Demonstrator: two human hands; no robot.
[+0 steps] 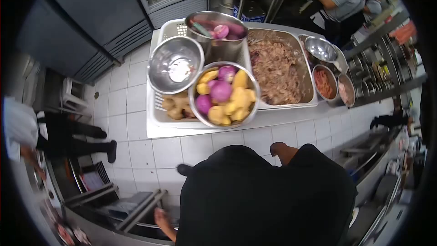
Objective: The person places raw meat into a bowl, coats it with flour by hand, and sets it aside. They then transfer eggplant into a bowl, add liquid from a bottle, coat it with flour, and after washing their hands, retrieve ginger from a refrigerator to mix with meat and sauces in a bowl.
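Observation:
My left hand [162,218] hangs low at my left side, close to a metal-framed counter; its fingers look loosely apart, though blurred, and I see nothing in it. Beyond my black clothing, a bare patch that appears to be my right hand [282,152] shows in part, with its fingers hidden. Ahead stands a white table [268,120]. On it are a steel bowl of peeled ginger-like pieces and purple onions [221,91], an empty steel bowl [176,66], a tall steel pot [225,48] with an onion inside, and a deep tray of raw chopped meat [275,70].
Small bowls [324,82] sit at the table's right end. A white perforated crate [170,117] holds unpeeled roots. One person [341,2] works at the back right; another [27,127] stands at the left. Grey refrigerators [98,13] line the back; tiled floor [136,150] lies between.

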